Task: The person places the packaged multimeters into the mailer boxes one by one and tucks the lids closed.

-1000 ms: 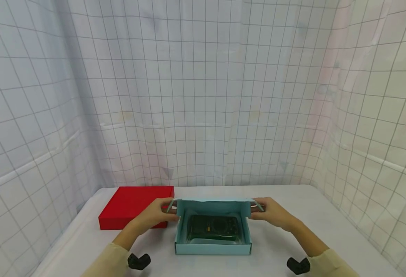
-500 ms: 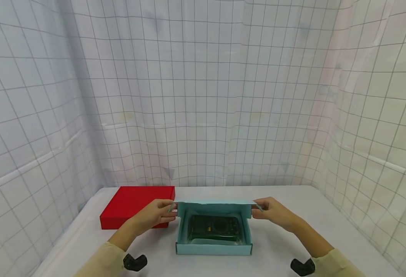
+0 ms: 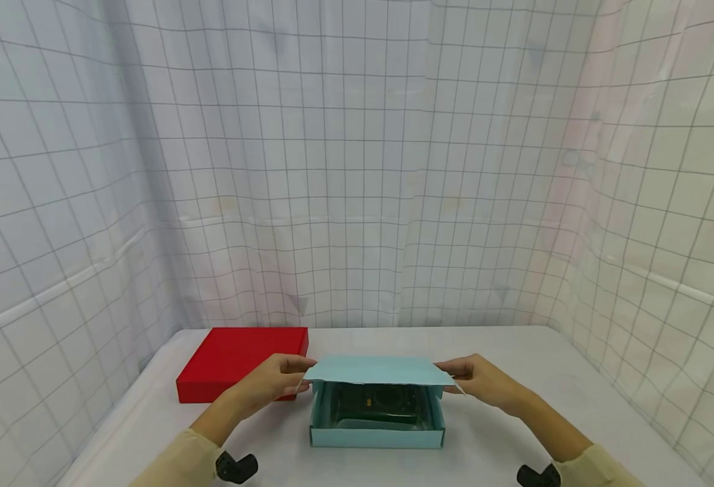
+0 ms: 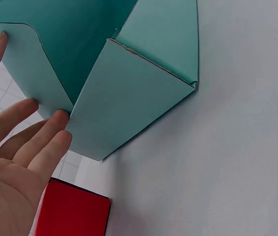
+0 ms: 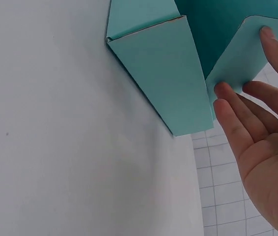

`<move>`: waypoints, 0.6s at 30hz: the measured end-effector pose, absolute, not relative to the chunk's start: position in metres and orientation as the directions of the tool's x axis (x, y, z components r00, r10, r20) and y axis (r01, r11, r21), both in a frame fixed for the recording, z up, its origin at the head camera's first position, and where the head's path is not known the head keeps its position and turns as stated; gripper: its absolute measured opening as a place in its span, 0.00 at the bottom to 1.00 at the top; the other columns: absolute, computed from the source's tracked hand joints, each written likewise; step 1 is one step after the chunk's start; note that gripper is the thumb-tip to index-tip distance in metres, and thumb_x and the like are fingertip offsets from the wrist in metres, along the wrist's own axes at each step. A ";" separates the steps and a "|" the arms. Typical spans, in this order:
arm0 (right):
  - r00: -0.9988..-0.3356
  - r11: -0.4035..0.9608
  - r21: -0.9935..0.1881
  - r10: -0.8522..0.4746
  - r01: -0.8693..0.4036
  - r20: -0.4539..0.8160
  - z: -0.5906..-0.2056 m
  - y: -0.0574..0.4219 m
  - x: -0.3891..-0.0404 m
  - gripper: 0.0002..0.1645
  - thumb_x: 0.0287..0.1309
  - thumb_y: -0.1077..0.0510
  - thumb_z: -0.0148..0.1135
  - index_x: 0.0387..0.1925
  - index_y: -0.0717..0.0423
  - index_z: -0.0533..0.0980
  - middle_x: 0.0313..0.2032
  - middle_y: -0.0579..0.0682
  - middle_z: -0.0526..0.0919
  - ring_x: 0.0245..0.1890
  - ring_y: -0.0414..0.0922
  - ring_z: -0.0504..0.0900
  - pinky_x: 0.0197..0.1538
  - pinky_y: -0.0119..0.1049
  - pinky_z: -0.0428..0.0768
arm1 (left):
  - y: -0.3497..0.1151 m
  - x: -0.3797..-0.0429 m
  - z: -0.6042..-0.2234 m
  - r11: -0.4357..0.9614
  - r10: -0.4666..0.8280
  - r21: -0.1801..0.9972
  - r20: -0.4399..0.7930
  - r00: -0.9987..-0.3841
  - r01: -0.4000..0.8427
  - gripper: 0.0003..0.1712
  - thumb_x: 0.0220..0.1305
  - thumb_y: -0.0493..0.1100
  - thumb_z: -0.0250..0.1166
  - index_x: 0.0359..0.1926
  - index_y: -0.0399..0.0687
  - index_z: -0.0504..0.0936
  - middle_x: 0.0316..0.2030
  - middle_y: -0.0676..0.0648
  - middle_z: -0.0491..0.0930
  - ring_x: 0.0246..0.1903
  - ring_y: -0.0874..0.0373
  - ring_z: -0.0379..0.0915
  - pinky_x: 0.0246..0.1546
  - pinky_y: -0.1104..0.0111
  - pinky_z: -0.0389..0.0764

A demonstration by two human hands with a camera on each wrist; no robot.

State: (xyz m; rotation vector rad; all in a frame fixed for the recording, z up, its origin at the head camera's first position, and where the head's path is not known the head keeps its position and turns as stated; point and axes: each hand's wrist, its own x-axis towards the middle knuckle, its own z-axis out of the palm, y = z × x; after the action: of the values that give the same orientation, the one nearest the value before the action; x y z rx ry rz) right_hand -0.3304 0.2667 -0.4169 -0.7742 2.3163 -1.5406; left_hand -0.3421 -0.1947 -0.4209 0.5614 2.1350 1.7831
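Note:
A light teal cardboard box (image 3: 376, 439) stands on the white table, its hinged lid (image 3: 378, 370) tilted forward partway over it. Inside lies a dark rectangular device (image 3: 381, 404) with a round dial-like part, in clear plastic; the lid hides its far side. My left hand (image 3: 272, 384) is at the lid's left edge. In the left wrist view, its nearly straight fingers (image 4: 45, 142) touch the lid's side flap (image 4: 23, 61) and the box wall. My right hand (image 3: 485, 382) mirrors this on the right; its fingertips (image 5: 222, 91) touch the other side flap (image 5: 249, 49).
A flat red box (image 3: 241, 362) lies behind my left hand, at the table's back left. The table (image 3: 485, 446) has a white cover. White grid-patterned curtains (image 3: 357, 169) hang behind it and at both sides. Black wrist devices (image 3: 235, 467) are on both sleeves.
The lid has tipped further forward and down, so its outer face shows and it covers more of the device. Both hands have stayed at its sides, lowering slightly with it.

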 end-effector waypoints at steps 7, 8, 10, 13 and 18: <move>-0.828 0.313 -0.895 -0.552 -0.319 0.102 -0.422 0.267 -0.329 0.28 0.72 0.62 0.60 0.69 0.71 0.70 0.66 0.66 0.74 0.59 0.52 0.82 0.57 0.43 0.82 | -0.195 -0.341 -0.424 0.192 0.471 0.973 0.025 -0.882 0.130 0.31 0.68 0.45 0.72 0.67 0.36 0.77 0.62 0.39 0.77 0.56 0.45 0.76 0.55 0.50 0.82; -0.830 0.323 -0.890 -0.548 -0.322 0.102 -0.423 0.267 -0.329 0.29 0.72 0.61 0.61 0.68 0.70 0.71 0.65 0.65 0.75 0.58 0.52 0.82 0.56 0.41 0.82 | -0.195 -0.340 -0.424 0.197 0.472 0.972 0.024 -0.881 0.132 0.31 0.68 0.45 0.72 0.67 0.36 0.77 0.62 0.39 0.77 0.56 0.45 0.75 0.54 0.50 0.82; -0.836 0.339 -0.884 -0.540 -0.322 0.098 -0.424 0.267 -0.328 0.30 0.72 0.57 0.64 0.68 0.69 0.72 0.65 0.64 0.76 0.58 0.52 0.83 0.55 0.37 0.82 | -0.195 -0.340 -0.425 0.200 0.478 0.970 0.024 -0.878 0.136 0.31 0.67 0.45 0.72 0.67 0.37 0.78 0.62 0.39 0.77 0.56 0.46 0.74 0.54 0.50 0.82; -0.833 0.333 -0.886 -0.544 -0.322 0.099 -0.425 0.266 -0.327 0.32 0.71 0.55 0.66 0.68 0.69 0.72 0.65 0.64 0.76 0.59 0.53 0.82 0.56 0.38 0.82 | -0.196 -0.340 -0.427 0.192 0.495 0.971 0.027 -0.869 0.140 0.31 0.67 0.44 0.72 0.67 0.36 0.77 0.62 0.39 0.78 0.57 0.46 0.74 0.54 0.52 0.82; -0.826 0.317 -0.892 -0.555 -0.321 0.100 -0.427 0.266 -0.326 0.33 0.69 0.56 0.68 0.67 0.70 0.72 0.65 0.64 0.75 0.60 0.55 0.81 0.56 0.38 0.82 | -0.196 -0.341 -0.430 0.183 0.514 0.973 0.028 -0.858 0.141 0.31 0.66 0.43 0.72 0.67 0.36 0.77 0.63 0.38 0.78 0.61 0.44 0.75 0.55 0.55 0.82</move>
State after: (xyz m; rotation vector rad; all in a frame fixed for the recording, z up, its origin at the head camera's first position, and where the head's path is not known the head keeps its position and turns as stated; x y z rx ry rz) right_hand -0.3262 0.2657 -0.4267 -0.8003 2.3573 -1.5160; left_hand -0.3411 -0.1964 -0.4296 0.6227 2.1583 1.7224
